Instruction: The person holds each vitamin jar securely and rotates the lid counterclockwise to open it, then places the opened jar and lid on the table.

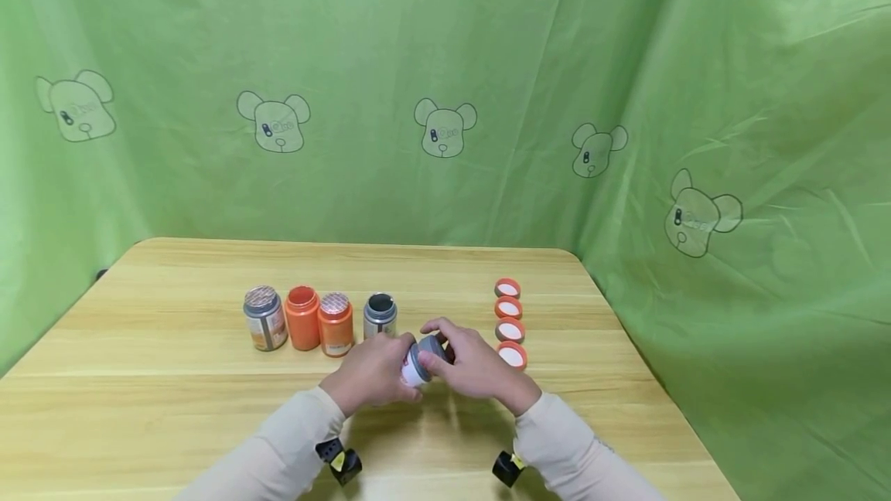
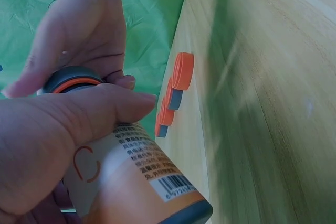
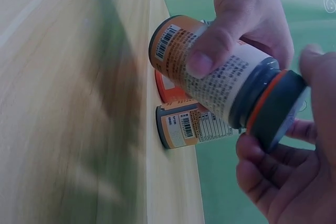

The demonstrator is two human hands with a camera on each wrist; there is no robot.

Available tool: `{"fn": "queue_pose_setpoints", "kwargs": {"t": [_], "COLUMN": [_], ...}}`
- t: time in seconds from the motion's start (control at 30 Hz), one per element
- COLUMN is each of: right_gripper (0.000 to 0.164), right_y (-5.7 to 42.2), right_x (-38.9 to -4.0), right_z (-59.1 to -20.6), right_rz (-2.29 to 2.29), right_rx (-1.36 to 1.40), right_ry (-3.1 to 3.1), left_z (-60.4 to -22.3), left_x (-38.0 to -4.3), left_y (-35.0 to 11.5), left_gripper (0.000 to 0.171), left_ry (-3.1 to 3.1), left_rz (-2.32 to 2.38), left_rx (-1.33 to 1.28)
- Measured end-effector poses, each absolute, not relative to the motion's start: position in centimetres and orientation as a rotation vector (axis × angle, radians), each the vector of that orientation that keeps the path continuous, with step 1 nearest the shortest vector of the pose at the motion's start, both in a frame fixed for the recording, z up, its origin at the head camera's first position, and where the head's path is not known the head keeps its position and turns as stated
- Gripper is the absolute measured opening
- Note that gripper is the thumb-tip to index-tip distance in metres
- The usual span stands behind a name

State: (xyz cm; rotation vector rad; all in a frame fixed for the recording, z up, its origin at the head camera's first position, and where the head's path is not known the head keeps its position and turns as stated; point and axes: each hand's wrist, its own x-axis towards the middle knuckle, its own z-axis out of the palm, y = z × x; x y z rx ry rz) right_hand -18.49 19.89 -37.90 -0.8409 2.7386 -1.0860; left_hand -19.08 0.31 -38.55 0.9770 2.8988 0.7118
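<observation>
My left hand [image 1: 376, 371] grips a labelled jar [image 1: 414, 373] with a white and orange wrapper, tilted above the table. Thumb and fingers of my right hand [image 1: 476, 363] hold its dark grey lid [image 3: 283, 109]. An orange ring shows at the lid's lower edge, right by the jar's neck. Behind my left hand stands a grey jar [image 1: 380, 311] with an uncovered mouth. Farther left are an orange jar [image 1: 337, 331] with a foil seal, an open orange jar [image 1: 303, 325] and a foil-sealed grey jar [image 1: 267, 325].
Several removed lids [image 1: 510, 329] lie in a column right of my right hand, white insides up. The wooden table [image 1: 174, 408] reaches back to a green curtain [image 1: 362, 37] with bear-head outlines. Another curtain section hangs along the right edge.
</observation>
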Motion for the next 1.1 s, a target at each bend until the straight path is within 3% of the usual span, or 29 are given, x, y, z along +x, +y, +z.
{"fn": "queue_pose_setpoints", "kwargs": {"t": [0.3,1.1], "right_gripper": [0.048,0.036], "right_y": [20.12,20.3], "right_x": [-18.5,-18.51], "right_z": [-37.51,-37.42], "right_rz": [-1.116,-1.106], "right_rx": [-0.992,-0.896], "right_ry": [2.725,2.774], "left_z": [-38.46,-38.43], "left_x": [-19.07,-19.08], "left_y": [0.06,0.17], "left_gripper": [0.054,0.051], "left_ry": [2.906,2.917], "left_rz": [0.722,0.692], "left_rx": [0.98,0.976]}}
